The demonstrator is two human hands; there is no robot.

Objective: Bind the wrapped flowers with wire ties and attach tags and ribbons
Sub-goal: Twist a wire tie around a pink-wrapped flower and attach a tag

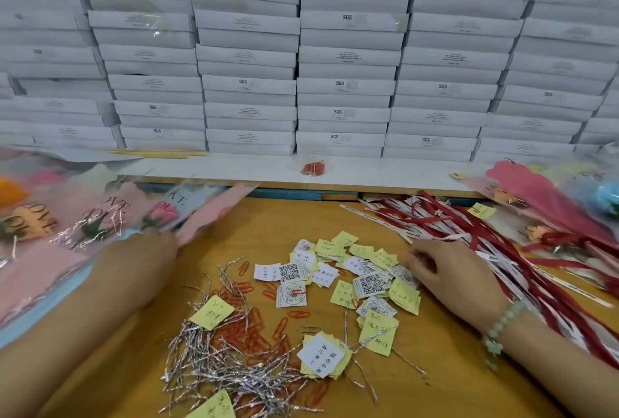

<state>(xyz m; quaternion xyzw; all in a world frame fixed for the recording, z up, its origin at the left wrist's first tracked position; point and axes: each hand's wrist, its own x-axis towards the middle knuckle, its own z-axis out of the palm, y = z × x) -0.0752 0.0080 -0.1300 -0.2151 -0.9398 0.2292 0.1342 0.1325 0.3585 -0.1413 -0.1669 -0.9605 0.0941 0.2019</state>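
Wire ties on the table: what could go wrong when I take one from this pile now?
1. The silver wire ties lie tangled with red paper clips, so pulling one may drag clips or more ties along.
2. The right hand sits between the loose paper tags and the ribbons; a quick sweep could scatter tags under the ribbons.

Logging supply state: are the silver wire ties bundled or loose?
Loose: the wire ties lie in a scattered heap over orange paper clips.
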